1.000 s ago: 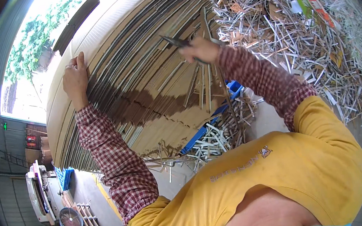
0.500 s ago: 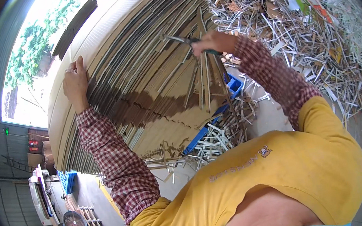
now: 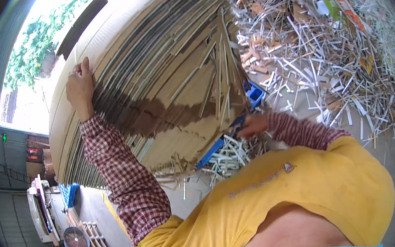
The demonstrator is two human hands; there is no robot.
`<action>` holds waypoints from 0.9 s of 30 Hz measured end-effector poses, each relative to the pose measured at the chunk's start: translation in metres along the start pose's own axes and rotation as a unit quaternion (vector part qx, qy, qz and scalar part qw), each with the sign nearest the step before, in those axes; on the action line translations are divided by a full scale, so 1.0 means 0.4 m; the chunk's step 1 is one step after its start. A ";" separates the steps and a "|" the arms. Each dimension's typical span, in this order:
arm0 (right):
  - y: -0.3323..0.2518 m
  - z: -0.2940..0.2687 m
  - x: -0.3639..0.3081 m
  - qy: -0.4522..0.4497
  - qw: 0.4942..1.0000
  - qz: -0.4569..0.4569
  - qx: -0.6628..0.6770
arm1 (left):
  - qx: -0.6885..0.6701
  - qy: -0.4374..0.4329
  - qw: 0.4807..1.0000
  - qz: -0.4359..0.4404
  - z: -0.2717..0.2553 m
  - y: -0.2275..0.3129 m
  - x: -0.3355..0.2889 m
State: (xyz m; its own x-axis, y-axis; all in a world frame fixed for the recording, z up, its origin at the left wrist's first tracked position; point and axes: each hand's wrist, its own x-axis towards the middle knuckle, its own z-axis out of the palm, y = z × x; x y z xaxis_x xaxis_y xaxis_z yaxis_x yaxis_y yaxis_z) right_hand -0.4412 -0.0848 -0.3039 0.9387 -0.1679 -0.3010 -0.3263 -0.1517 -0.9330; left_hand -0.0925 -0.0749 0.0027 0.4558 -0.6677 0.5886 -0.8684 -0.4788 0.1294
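A tall stack of cardboard sheets [image 3: 152, 74] fills the middle, its cut edges ragged, with loose strips hanging from them. A dark brown patch marks its lower part. My left hand [image 3: 80, 88] rests against the pale outer sheet at the stack's left edge, fingers partly extended and holding nothing separate. My right hand [image 3: 255, 125], blurred by motion, is low at the stack's right, beside the blue pallet [image 3: 211, 152]. It is closed on a metal hand tool with a dark green handle, now smeared and mostly hidden; its exact kind is unclear.
Cardboard and paper scraps [image 3: 298, 57] heap up at the right, spilling over the floor. Short pale offcuts [image 3: 231, 154] lie by the blue pallet. A round blue fan [image 3: 77, 241] and a wooden rack [image 3: 98, 239] stand at the lower left. A dark strip [image 3: 82, 26] lies on the stack's top.
My right hand has swept down from the middle of the stack's cut face to beside the blue pallet. Some hanging strips have shifted. My left hand stays at the left edge.
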 end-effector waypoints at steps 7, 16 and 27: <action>-0.267 -0.275 -0.097 0.195 0.966 -0.143 -0.092 | 0.006 0.013 1.000 0.001 0.008 -0.016 -0.004; -0.399 -0.451 0.023 0.267 0.963 0.003 -0.039 | 0.014 0.019 1.000 0.015 0.005 0.005 -0.012; -0.423 -0.419 0.037 0.346 0.937 -0.028 -0.031 | 0.012 0.035 0.999 -0.004 0.006 -0.006 -0.011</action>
State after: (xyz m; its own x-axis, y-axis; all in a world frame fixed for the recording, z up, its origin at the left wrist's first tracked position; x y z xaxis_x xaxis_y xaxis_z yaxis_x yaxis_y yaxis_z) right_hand -0.3905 -0.2248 -0.1173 0.6643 -0.7467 -0.0324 -0.3050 -0.2312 -0.9239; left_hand -0.0920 -0.0722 -0.0019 0.4474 -0.6222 0.6424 -0.8595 -0.4977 0.1165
